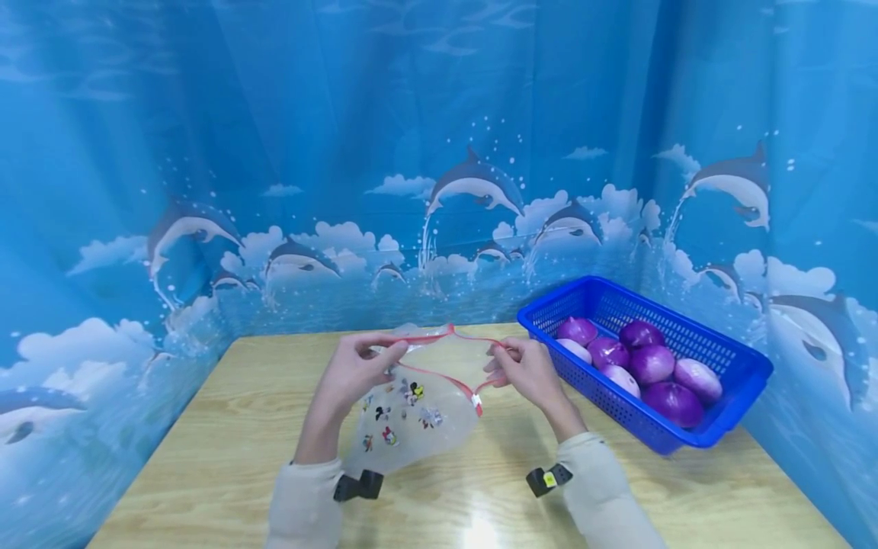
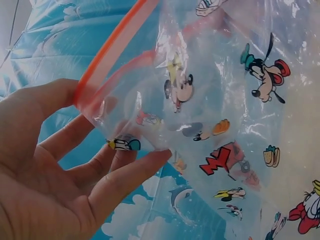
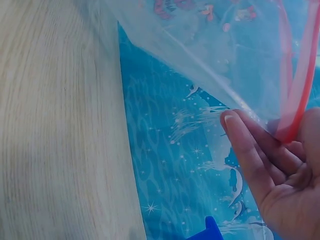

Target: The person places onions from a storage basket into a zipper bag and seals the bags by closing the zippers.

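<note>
A clear zip bag (image 1: 439,438) with cartoon figures printed on it is held up over the table, its red-edged mouth spread wide. My left hand (image 1: 358,370) pinches one end of the red zip edge between thumb and index finger; the other fingers are spread beside the film in the left wrist view. At the opposite end, my right hand (image 1: 530,371) grips the red edge (image 3: 299,95). A white slider (image 1: 476,400) sits on the near side of the mouth. I see only printed figures on the bag, no contents.
A blue plastic basket (image 1: 753,371) stands at the table's right side, holding several purple and whitish onions (image 1: 652,364). The wooden table (image 1: 226,450) reaches back to a blue curtain (image 1: 357,191) printed with dolphins. Each wrist wears a small black camera.
</note>
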The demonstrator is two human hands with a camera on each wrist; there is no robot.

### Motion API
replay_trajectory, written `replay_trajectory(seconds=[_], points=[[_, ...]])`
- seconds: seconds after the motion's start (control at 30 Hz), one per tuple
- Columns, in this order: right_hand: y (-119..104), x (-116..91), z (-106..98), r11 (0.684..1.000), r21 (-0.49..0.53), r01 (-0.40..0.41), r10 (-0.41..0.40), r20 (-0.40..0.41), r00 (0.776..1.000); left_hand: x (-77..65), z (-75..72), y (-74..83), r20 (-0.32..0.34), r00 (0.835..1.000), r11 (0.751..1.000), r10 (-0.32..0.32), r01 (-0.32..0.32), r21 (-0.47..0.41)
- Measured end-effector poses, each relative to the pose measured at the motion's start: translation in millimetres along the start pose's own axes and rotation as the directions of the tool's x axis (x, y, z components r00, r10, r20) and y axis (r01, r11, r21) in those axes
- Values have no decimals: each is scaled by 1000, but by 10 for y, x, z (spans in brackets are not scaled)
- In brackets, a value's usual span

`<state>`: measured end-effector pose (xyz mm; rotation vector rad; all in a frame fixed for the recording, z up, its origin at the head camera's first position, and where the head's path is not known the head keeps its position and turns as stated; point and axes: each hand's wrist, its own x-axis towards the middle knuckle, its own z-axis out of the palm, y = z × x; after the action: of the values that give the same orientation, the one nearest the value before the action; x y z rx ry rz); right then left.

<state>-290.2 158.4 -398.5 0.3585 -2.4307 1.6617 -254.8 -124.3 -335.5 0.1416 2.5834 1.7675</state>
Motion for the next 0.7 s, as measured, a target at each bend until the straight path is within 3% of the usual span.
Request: replay_trajectory(seconds=[0.27,0.47,0.7], points=[[-9,-6,-39,998,11,-55,54,94,994,5,33,-2,25,1000,1000,2,-2,29],[-42,-12,-106,999,17,-42,38,188,982,24,43,-2,25,1000,1000,-16,16,6],[-93,-29,-170,998,38,-49,40,220,975,8,27,26,-1,1000,999,-7,6,-38]])
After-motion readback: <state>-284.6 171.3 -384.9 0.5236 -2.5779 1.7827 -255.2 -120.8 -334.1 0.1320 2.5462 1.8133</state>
